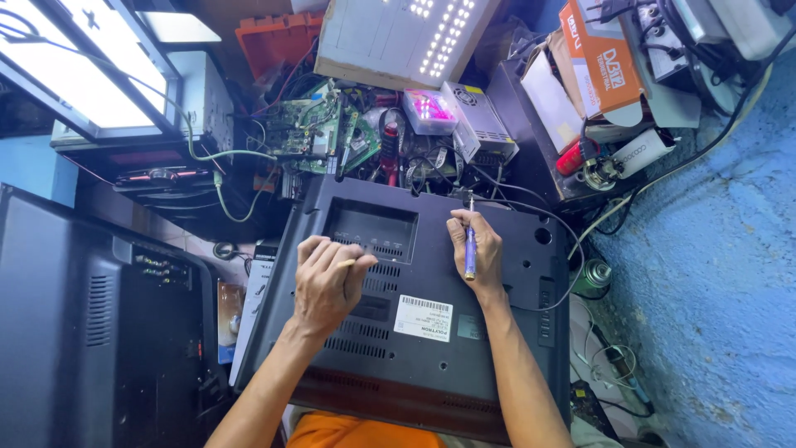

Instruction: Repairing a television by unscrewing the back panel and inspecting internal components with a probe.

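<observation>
A black television back cover lies face down before me, with vent slots and a white label near its middle. My left hand rests flat on the cover beside the recessed panel, with a thin yellowish stick between its fingers. My right hand grips a blue-handled screwdriver, its tip pointing toward the cover's far edge. A black cable runs across the cover's far right corner.
Green circuit boards, a metal power supply, a lit LED panel and tangled wires crowd the far side. Another black television stands at left. A blue wall is at right, an orange box above.
</observation>
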